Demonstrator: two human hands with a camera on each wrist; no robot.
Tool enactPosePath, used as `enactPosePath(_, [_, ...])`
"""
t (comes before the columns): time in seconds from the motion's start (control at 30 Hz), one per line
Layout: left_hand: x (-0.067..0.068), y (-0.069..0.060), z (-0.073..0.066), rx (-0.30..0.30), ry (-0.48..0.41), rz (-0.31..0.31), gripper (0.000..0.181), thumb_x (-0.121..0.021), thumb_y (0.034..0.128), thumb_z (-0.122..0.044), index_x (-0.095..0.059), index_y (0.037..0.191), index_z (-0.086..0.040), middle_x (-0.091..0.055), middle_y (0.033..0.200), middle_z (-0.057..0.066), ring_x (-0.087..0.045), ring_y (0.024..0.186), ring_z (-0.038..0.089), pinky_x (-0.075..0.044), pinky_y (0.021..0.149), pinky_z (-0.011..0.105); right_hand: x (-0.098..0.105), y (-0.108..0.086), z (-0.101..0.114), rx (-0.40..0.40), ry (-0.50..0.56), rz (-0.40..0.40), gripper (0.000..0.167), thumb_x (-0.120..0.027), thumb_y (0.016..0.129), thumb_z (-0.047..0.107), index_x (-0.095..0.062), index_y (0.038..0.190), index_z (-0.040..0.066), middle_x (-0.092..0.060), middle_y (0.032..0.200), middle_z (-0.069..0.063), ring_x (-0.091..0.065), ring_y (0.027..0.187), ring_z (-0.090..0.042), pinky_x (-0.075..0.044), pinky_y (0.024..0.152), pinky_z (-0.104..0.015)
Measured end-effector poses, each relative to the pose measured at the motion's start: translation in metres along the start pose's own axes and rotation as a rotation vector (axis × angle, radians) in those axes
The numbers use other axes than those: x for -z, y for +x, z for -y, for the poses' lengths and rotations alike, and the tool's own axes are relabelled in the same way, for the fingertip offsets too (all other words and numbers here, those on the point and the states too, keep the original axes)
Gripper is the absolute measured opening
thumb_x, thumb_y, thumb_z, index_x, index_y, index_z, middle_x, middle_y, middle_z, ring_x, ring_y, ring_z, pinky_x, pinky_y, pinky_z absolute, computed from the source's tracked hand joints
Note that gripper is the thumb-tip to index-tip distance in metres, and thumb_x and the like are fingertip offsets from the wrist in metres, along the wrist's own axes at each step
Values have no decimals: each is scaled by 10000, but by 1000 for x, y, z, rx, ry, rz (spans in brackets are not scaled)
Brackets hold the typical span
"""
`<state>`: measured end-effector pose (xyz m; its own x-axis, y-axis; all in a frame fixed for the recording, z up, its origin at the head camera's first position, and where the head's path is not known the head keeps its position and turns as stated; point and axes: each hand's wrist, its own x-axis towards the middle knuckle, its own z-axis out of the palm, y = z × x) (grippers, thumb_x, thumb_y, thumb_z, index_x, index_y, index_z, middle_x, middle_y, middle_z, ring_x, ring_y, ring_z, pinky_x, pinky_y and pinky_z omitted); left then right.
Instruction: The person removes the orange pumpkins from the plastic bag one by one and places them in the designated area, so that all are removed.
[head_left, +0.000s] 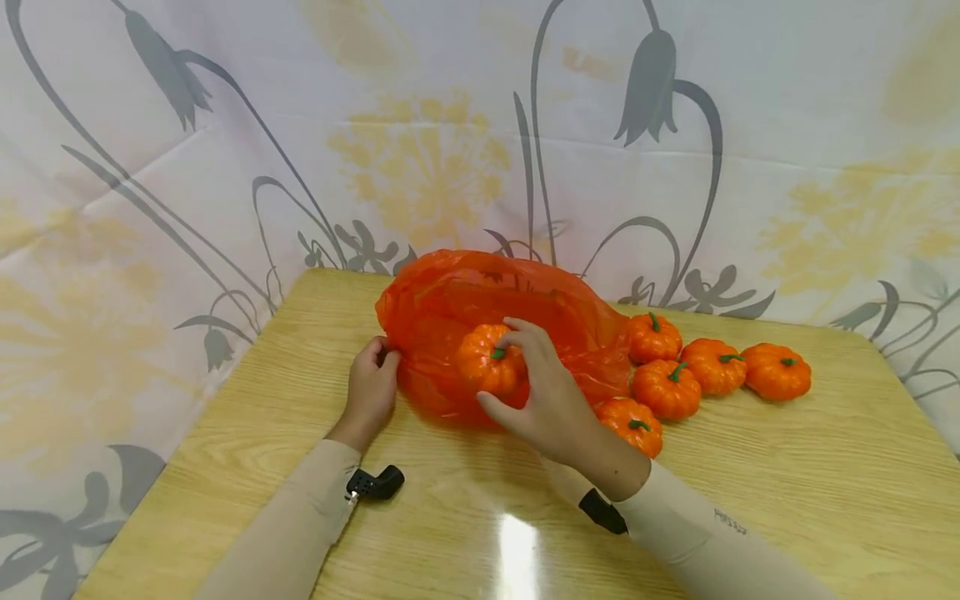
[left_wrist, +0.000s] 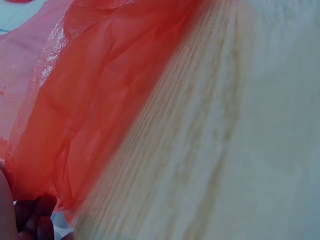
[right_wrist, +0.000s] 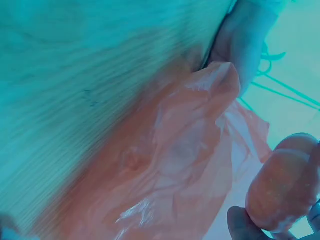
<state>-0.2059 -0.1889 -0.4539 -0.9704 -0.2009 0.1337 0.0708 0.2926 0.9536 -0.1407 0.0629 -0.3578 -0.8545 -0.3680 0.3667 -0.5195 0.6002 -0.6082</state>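
Observation:
A translucent red plastic bag (head_left: 450, 292) lies spread on the table, its mouth toward me. My left hand (head_left: 372, 379) pinches the bag's left edge; in the left wrist view its curled fingers (left_wrist: 37, 217) are at the red film (left_wrist: 100, 100). Over the bag's mouth, my right hand (head_left: 540, 392) grips a small orange toy pumpkin (head_left: 480, 358) with a green stem, thumb below and fingers above. The same pumpkin (right_wrist: 282, 190) appears at the lower right of the right wrist view, above the bag (right_wrist: 170, 160). The far fingers of the right hand are partly hidden.
Several more orange pumpkins (head_left: 712, 367) sit to the right of the bag, one of them (head_left: 630, 425) partly behind the right wrist. The wooden table (head_left: 435, 517) reaches back to a flowered cloth (head_left: 450, 125). Black devices (head_left: 375, 483) are worn on both wrists.

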Motion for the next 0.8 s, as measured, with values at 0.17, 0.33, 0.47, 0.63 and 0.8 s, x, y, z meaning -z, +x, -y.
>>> enactPosePath(0.17, [1,0,0,17,-3,6,207,-461,984,-96,-616,1050,25,-566,996,151,-504,936,224,-413,780,207,9,-17,-4,36,-30,-22,531,-777,851,311,-457,1241,145,-366,1541,-41,-631,1083,-277,-541,907,-447])
enactPosePath(0.33, [-1,0,0,11,-10,12,203,-465,985,-92,-613,1043,34,-556,968,157,-499,915,233,-410,765,211,22,-35,-11,101,-89,-100,566,-825,798,261,-487,1225,104,-410,1525,-59,-630,984,-201,-538,767,-343])
enactPosePath(0.47, [-1,0,0,28,-24,20,205,-462,996,-105,-615,1055,19,-552,985,150,-495,925,226,-414,773,205,36,-50,-17,92,-86,-137,603,-845,766,194,-485,1237,85,-438,1512,-62,-587,1205,-254,-507,910,-333])
enactPosePath(0.63, [-1,-1,-2,41,-33,37,231,-461,1012,-136,-616,1100,11,-556,1041,147,-495,967,223,-410,796,186,58,-72,-26,39,-79,-182,624,-846,741,116,-477,1240,51,-436,1524,-60,-460,1363,-302,-329,1085,-199])
enactPosePath(0.8, [1,-3,-3,63,-43,45,250,-465,1024,-162,-609,1135,9,-540,1063,137,-485,986,216,-411,803,164,77,-90,-39,47,-96,-284,639,-863,650,5,-507,1179,-33,-469,1481,-146,-477,1306,-130,-300,1040,-121])
